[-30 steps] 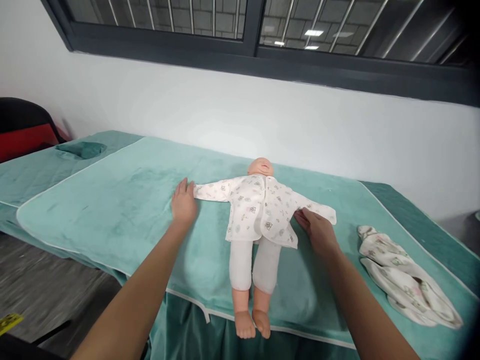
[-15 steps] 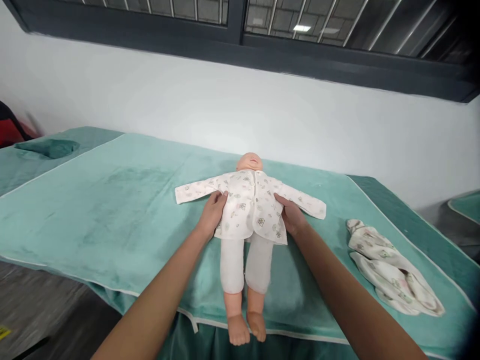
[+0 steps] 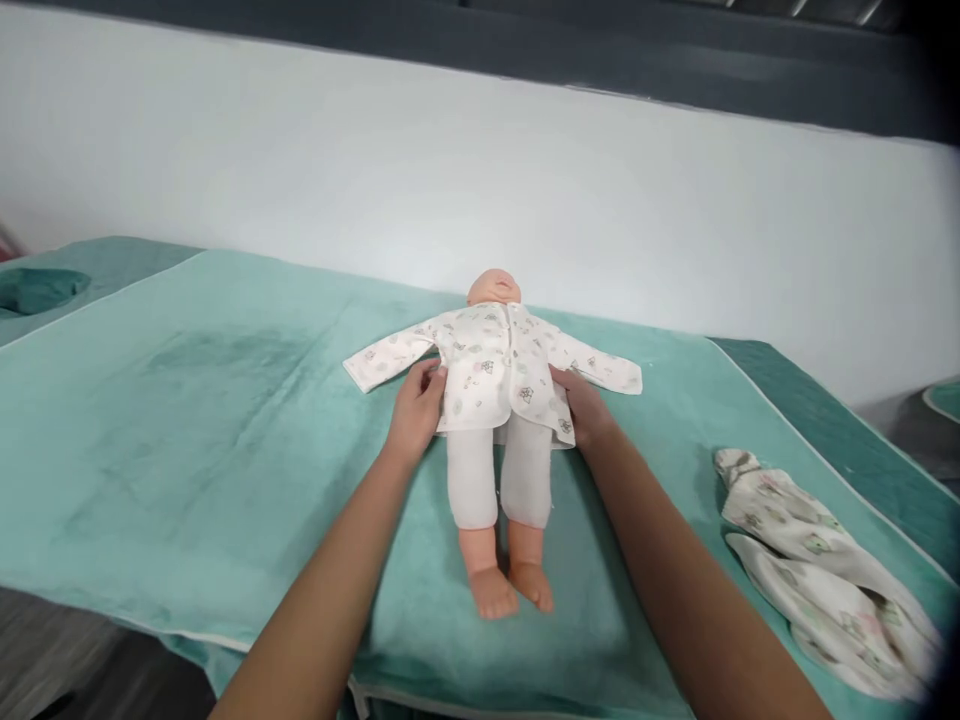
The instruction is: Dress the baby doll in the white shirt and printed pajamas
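A baby doll lies on its back on the green bed cover, its head towards the wall and its bare feet towards me. It wears a white printed jacket with both sleeves spread out sideways, and its legs are white down to the shins. My left hand holds the doll's side at the waist, the thumb on top by the jacket and the other fingers partly hidden. On the opposite side, my right hand grips the doll's waist, its fingers mostly hidden under the jacket's edge.
A crumpled white printed cloth lies on the bed at the right. The green bed meets a white wall behind the doll, below a dark window frame. At the far left the cover has a hole.
Held in both hands, the doll has slid up the bed towards the wall. Its feet, earlier over the front edge, now rest on the cover. The view has tilted down.
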`<state>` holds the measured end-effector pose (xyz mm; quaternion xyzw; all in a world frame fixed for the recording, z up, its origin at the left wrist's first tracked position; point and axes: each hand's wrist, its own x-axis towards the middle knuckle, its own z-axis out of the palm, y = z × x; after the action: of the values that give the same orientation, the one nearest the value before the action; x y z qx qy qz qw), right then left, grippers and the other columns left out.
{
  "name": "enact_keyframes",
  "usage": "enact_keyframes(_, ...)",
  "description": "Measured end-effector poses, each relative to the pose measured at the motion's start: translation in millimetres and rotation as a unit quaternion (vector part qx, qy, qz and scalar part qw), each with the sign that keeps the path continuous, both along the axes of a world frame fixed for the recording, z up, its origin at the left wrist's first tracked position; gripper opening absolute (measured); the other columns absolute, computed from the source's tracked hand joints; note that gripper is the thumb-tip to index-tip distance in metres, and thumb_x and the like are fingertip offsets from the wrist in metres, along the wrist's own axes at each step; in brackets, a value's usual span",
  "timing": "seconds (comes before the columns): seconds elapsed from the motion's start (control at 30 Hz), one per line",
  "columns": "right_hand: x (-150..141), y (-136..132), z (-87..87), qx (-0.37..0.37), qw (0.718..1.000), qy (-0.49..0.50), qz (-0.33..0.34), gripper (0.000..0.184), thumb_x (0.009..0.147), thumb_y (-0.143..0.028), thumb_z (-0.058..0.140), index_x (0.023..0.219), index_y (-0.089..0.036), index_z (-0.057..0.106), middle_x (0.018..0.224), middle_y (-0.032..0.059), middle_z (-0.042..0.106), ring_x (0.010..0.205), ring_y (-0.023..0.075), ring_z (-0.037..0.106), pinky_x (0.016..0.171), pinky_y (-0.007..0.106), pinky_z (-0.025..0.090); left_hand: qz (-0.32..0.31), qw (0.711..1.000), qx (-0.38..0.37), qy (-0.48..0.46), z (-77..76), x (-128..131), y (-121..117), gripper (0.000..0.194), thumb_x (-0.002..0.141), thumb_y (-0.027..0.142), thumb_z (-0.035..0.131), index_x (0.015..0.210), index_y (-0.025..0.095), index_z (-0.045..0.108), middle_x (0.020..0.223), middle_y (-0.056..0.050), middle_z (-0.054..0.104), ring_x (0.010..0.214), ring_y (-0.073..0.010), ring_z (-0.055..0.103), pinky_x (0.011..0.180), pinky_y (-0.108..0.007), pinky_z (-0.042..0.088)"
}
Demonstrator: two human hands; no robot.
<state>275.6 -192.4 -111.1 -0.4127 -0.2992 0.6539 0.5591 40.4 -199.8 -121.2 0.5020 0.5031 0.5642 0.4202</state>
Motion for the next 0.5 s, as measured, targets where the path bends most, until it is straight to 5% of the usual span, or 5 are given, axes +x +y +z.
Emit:
enact_keyframes(0.13,0,-40,-6.6,0.048,0.998,-0.039,-0.011,0.035,0.076,-0.025,0.073,0.109,-0.018,0.065,0.105,0.0067,0.075,0.096,0.0246,0.071,0.08,0.035,0.06,-0.01,0.996,0.005,0.088,-1.3,-11,-33,0.042,0.089,0.051,0.056,0.118,0.021,0.061,0.076,0.001,0.057,0.071,-0.0145,0.053,0.067,-0.027,0.042)
enact_keyframes(0.3,5,-76,-15.7,0.039,0.994,-0.07,-0.074,0.046,0.072,-0.027,0.074,0.115,-0.018,0.061,0.099,0.0042,0.075,0.089,0.0208,0.071,0.078,0.033,0.059,-0.016,0.999,0.011,0.045,2.3,-15,-54,0.035,0.086,0.042,0.059,0.113,0.02,0.059,0.063,0.006,0.044,0.06,-0.0121,0.044,0.059,-0.023,0.037)
enact_keyframes(0.4,6,-98,-18.0,0.033,0.989,-0.07,-0.129,0.049,0.073,-0.028,0.073,0.119,-0.022,0.056,0.092,0.0019,0.074,0.088,0.0201,0.071,0.085,0.037,0.059,0.003,0.996,0.016,0.085,3.2,-18,-67,0.032,0.086,0.043,0.058,0.11,0.021,0.061,0.064,0.006,0.047,0.063,-0.0127,0.045,0.062,-0.024,0.037)
enact_keyframes(0.5,12,-134,-17.9,0.074,0.972,-0.164,-0.15,0.044,0.079,-0.033,0.069,0.119,-0.024,0.054,0.107,0.0056,0.073,0.104,0.0211,0.069,0.099,0.042,0.054,0.022,0.992,0.014,0.124,3.4,-24,-85,0.033,0.089,0.047,0.054,0.108,0.022,0.064,0.065,0.005,0.047,0.063,-0.0132,0.044,0.062,-0.025,0.036)
